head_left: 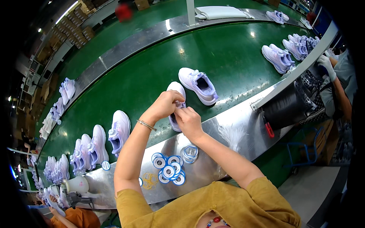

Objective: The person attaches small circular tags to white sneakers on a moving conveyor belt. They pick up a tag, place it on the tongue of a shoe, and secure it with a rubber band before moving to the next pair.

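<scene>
Left hand (165, 105) and right hand (189, 121) meet over a pale lilac shoe (176, 87) on the green belt (152, 68).
Both hands' fingers curl in at the shoe's upper; whether they grip anything cannot be told. Just right of this shoe stands a second shoe (197, 85), dark-lined. On the shoe's near side, the shiny metal desk (207, 163) carries overlapping blue-rimmed round tags (169, 171), their print too small to read, and thin yellow loops (150, 181). Beyond the shoe, the smooth belt spreads wide.
</scene>
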Demonstrator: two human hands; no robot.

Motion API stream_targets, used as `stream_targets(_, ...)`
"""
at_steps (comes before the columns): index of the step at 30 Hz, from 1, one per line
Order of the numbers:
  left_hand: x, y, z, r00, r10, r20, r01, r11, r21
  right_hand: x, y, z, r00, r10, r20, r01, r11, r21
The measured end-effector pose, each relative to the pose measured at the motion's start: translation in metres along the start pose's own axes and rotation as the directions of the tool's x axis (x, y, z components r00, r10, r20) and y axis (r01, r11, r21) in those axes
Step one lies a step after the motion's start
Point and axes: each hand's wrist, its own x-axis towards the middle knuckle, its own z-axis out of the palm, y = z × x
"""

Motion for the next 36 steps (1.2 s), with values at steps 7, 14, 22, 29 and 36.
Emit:
stream_targets(7, 0.019, 0.034, -0.01, 0.948, -0.297, 0.116, 0.236, 0.897, 0.373, -0.001, 0.008, -0.005, 1.0, 0.016, -0.014, -0.015, 0.999, 0.047)
stream_targets(14, 0.028, 0.023, 0.004, 0.98, -0.195, 0.048, 0.184, 0.967, 0.177, 0.003, 0.018, -0.02, 1.0, 0.014, 0.012, -0.015, 0.997, 0.072)
stream_targets(22, 0.032, 0.019, -0.005, 0.955, -0.179, 0.237, 0.137, 0.974, 0.183, 0.001, 0.023, -0.018, 0.998, 0.027, 0.053, -0.032, 0.996, 0.087)
stream_targets(29, 0.03, 0.043, -0.009, 0.898, -0.425, 0.116, 0.356, 0.856, 0.376, 0.002, 0.014, -0.015, 0.996, 0.034, 0.079, -0.046, 0.986, 0.159)
stream_targets(36, 0.012, 0.007, -0.013, 0.985, -0.04, 0.166, 0.019, 0.992, 0.123, -0.002, 0.012, -0.013, 0.989, 0.028, 0.145, -0.059, 0.975, 0.214)
